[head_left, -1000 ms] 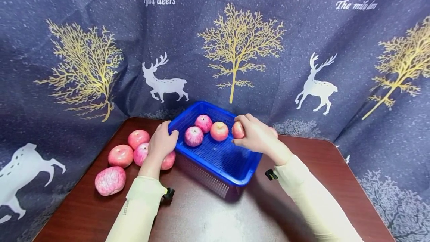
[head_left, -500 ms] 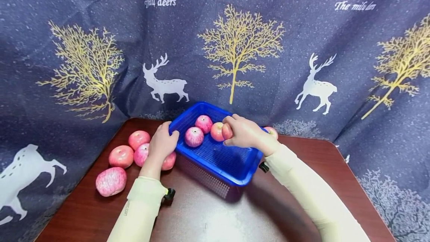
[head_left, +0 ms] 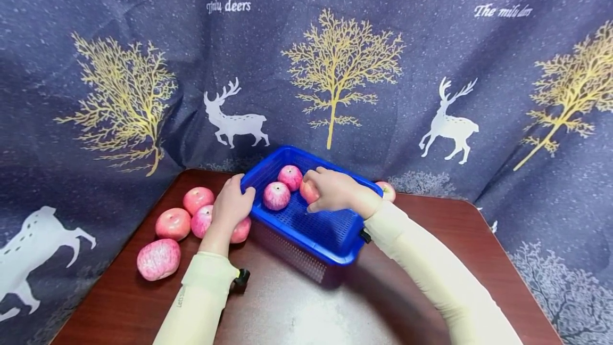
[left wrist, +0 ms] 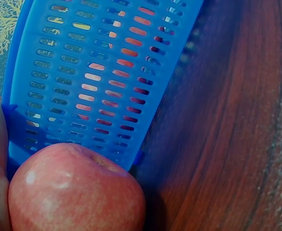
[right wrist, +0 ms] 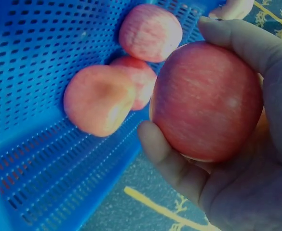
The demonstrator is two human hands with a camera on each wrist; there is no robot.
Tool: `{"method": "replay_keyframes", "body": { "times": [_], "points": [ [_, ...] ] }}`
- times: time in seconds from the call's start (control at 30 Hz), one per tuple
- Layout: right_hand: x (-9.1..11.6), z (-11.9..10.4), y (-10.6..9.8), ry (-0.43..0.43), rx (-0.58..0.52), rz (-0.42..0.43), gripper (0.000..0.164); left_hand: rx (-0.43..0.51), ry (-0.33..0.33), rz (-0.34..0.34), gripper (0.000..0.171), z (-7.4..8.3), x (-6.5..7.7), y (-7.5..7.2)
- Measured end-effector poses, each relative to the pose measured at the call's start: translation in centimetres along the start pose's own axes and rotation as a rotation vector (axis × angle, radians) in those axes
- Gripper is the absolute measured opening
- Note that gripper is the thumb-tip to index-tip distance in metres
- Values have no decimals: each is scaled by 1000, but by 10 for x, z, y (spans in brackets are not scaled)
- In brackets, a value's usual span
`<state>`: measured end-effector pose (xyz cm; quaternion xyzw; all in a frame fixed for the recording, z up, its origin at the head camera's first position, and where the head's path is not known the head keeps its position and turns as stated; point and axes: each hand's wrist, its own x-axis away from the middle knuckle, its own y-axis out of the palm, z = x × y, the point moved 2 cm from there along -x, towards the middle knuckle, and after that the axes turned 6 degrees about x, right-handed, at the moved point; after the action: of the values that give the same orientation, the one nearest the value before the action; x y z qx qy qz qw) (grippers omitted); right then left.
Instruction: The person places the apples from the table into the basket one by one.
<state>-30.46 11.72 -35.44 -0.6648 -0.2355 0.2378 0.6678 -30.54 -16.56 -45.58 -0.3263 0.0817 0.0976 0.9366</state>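
Observation:
My left hand grips the left rim of a blue plastic basket with perforated walls. In my right hand is a red apple, held between thumb and fingers above the basket floor. Two pink-red apples, a nearer one and a farther one, sit at the basket's left end. A yellowish-red apple lies beside them in the right wrist view; in the head view the right hand and its apple hide it. Just under my left hand, a red apple stands outside the basket wall.
Several more apples, such as a striped one, lie on the brown wooden table left of the basket. Another apple stands behind the basket's right end. A dark blue curtain with deer and trees hangs right behind the table.
My right hand has moved left with its apple, from the basket's right side to over the yellowish-red apple, uncovering the apple behind the right end. My left hand stays on the rim.

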Motion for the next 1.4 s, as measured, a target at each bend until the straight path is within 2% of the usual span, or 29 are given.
{"method": "replay_keyframes", "body": {
  "times": [0.17, 0.47, 0.63, 0.97, 1.23, 1.4],
  "points": [
    [-11, -8, 5, -36, 40, -13, 64, 5, 3, -2, 63, 0, 0, 0],
    [-33, -19, 17, -18, 38, -45, 60, 8, -7, 1, 63, 1, 1, -1],
    [-42, -24, 26, -39, 42, -55, 58, 0, -16, -5, 63, 1, 1, -2],
    [-48, -27, 52, -84, 228, 4, 62, 0, -14, 3, 62, 1, 2, 0],
    [-50, -27, 59, -86, 237, 82, 60, -1, -2, 14, 62, 1, 2, 0],
    [-52, -27, 63, -99, 261, 64, 63, -6, -4, 6, 61, 2, 3, -1]
  ]
}}
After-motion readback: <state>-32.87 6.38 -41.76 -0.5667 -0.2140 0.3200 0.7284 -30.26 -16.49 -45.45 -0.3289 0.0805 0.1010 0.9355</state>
